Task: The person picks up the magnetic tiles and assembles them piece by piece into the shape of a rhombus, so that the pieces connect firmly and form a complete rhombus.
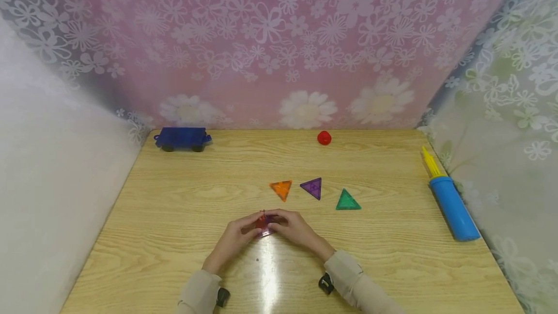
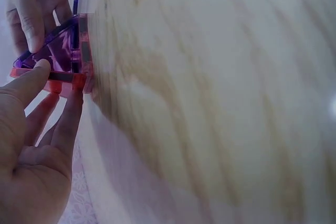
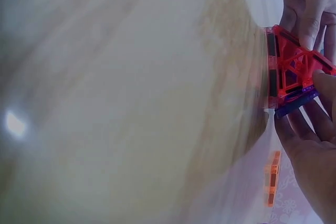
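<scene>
Near the middle of the table, my left hand (image 1: 236, 235) pinches a red magnetic triangle tile (image 3: 294, 64) between thumb and fingers. Opposite it, my right hand (image 1: 296, 230) pinches a purple magnetic triangle tile (image 2: 60, 51). Both tiles lean toward each other and meet along their edges, low over the table. A pinkish-red tile edge (image 3: 272, 69) lies flat beneath them. Just beyond the hands lie an orange triangle tile (image 1: 281, 190), a second purple triangle tile (image 1: 313, 188) and a green triangle tile (image 1: 348, 200).
A blue toy wagon (image 1: 182, 138) stands at the back left of the wooden table (image 1: 174, 265). At the back is a small red round object (image 1: 324, 137). A blue and yellow hand pump (image 1: 454, 207) lies along the right edge. Flowered cloth hangs behind.
</scene>
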